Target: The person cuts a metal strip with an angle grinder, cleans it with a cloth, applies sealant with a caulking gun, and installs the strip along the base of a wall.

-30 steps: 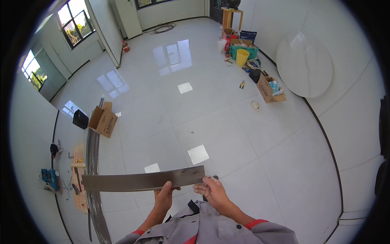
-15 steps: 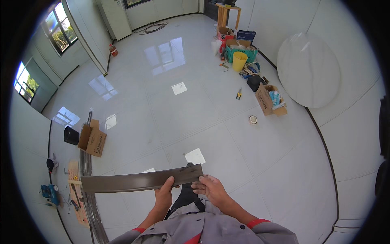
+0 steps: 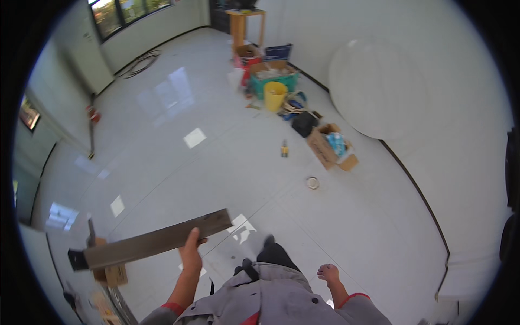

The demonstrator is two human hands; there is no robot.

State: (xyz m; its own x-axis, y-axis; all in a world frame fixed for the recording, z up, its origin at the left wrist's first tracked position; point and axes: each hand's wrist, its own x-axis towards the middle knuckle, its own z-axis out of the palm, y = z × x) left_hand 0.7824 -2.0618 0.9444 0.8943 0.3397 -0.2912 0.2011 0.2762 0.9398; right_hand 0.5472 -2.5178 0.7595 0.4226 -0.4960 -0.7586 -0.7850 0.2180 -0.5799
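Note:
My left hand [image 3: 191,253] grips a long, flat, dark brown trim strip [image 3: 157,239] near its right end, thumb on top and fingers underneath. The strip slants, its right end higher in the view, its left end over a cardboard box [image 3: 116,275] on the floor. My right hand [image 3: 329,272] is off to the right, well apart from the strip. Its fingers look loosely curled in, and nothing shows in them, though they are small and slightly blurred.
Along the right wall stand an open cardboard box [image 3: 323,149], a yellow bucket [image 3: 275,96] and a teal crate [image 3: 284,83]. A large round white panel [image 3: 379,92] leans there. Yellow-handled pliers [image 3: 284,149] and a tape roll [image 3: 312,183] lie on the tiles. A coiled cable [image 3: 141,64] lies far left.
My right hand has left the strip's right end and moved out to the right. The strip, in my left hand, has tilted and moved left. The view has turned and shifted.

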